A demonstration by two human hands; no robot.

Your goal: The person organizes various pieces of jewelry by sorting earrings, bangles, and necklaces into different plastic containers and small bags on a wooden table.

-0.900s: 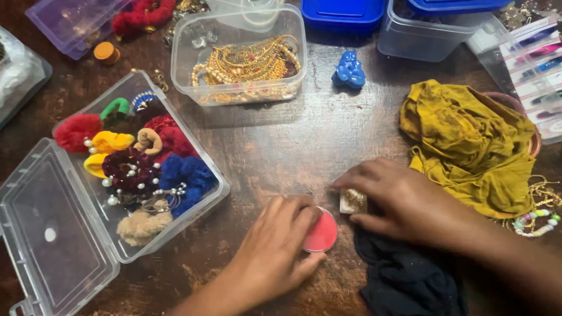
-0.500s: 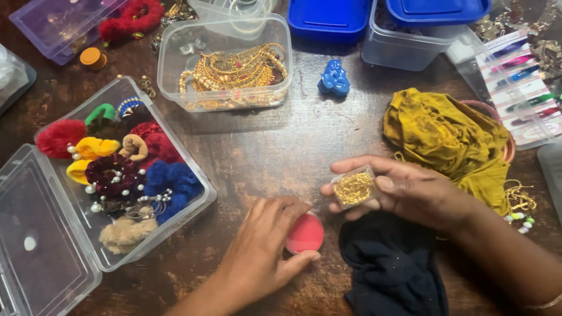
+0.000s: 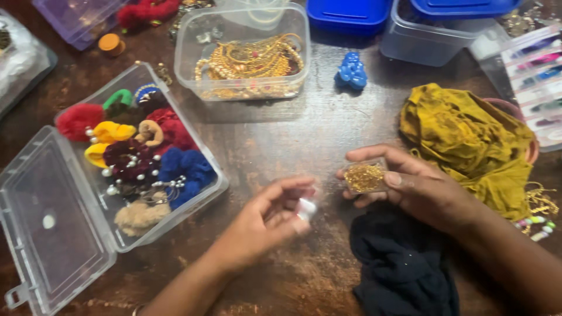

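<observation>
Right hand (image 3: 421, 190) has its grip closed around a small clear box of gold beads (image 3: 364, 177); just beside it, left hand (image 3: 266, 219) pinches a small white piece (image 3: 306, 208) above the bench (image 3: 281, 140).

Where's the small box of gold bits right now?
In the right hand, the small clear box is right of centre, above the dark cloth.

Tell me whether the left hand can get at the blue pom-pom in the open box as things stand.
Probably yes. The left hand is just right of the open box, whose lid lies flat, and the blue pom-pom sits uncovered near that edge. But its fingers already pinch something small and white.
</observation>
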